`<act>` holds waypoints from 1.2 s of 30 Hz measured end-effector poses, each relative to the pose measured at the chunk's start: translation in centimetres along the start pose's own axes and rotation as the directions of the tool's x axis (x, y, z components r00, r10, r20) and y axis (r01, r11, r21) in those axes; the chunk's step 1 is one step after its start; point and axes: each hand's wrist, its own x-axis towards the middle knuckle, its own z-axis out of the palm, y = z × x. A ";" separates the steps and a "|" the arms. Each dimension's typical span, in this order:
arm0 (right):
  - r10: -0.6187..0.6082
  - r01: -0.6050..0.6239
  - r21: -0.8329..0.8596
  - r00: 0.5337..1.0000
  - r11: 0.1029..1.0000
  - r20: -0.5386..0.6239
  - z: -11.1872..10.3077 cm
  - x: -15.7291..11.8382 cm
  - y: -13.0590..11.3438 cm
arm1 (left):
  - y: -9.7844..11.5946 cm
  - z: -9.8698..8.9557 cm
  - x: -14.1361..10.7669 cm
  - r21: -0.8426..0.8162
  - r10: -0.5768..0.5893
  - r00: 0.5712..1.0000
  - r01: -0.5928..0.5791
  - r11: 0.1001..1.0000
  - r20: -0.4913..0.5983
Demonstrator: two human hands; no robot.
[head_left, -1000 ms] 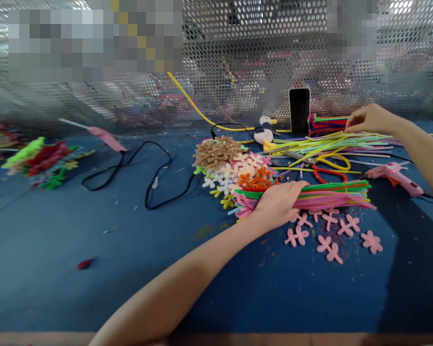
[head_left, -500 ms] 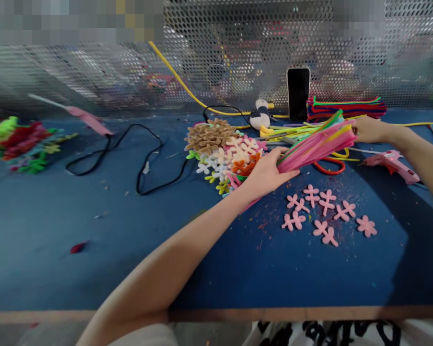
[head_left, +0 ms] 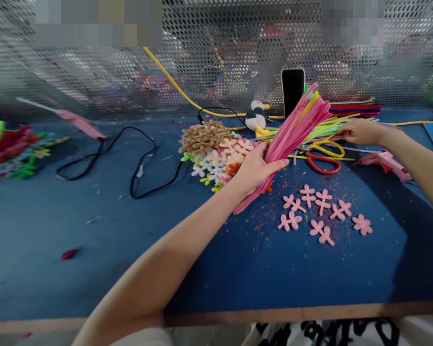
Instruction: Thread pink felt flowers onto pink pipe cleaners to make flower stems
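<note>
My left hand (head_left: 256,168) is wrapped round a thick bundle of pink pipe cleaners (head_left: 292,127) with a few yellow and green ones, tilted up to the right. My right hand (head_left: 361,131) is closed over the right end of loose green and yellow pipe cleaners (head_left: 326,129) on the table; what its fingertips hold is too small to make out. Red and yellow handled scissors (head_left: 323,168) lie between the hands. Several pink flower shapes (head_left: 323,199) lie in front. Beside my left hand is a pile of brown, white and orange flower shapes (head_left: 207,138).
A pink glue gun (head_left: 386,162) lies at the right. Behind are a phone (head_left: 292,91), a knitted figure (head_left: 256,117) and red pipe cleaners (head_left: 357,106). A pink tool (head_left: 80,123) with a black cable (head_left: 132,192) and colourful pieces (head_left: 14,144) are at left.
The pink bundle has swung more upright and left in my left hand. My right hand has moved away from its upper end, down to the loose pipe cleaners. The scissors show more fully.
</note>
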 end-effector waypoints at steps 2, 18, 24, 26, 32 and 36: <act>0.018 -0.018 -0.011 1.000 1.000 0.010 -0.2 0.0 0.0 | -0.1 -0.1 0.0 0.002 0.000 1.000 0.000 1.000 -0.005; 0.237 -0.330 -0.288 0.919 0.899 -0.314 -5.3 -3.2 -4.3 | 0.4 -0.2 -0.1 0.069 -0.010 1.000 0.011 0.998 -0.027; 0.240 -0.478 -0.290 0.773 0.829 -0.587 -7.9 -5.7 -4.5 | 2.6 -1.0 -0.1 0.309 -0.046 0.995 0.017 0.951 0.087; 0.225 -0.468 -0.268 0.757 0.842 -0.613 -8.9 -6.5 -4.7 | 4.1 -1.4 0.3 0.437 0.000 0.999 -0.022 0.899 0.051; 0.071 -0.200 -0.258 0.897 0.945 -0.436 -9.9 -6.4 -7.7 | 9.1 -1.0 3.0 0.522 0.185 0.979 -0.115 0.845 -0.082; 0.053 -0.067 -0.026 0.922 0.997 -0.382 -8.7 -4.8 -11.3 | 10.2 1.5 4.5 0.332 0.149 0.975 -0.197 0.922 0.166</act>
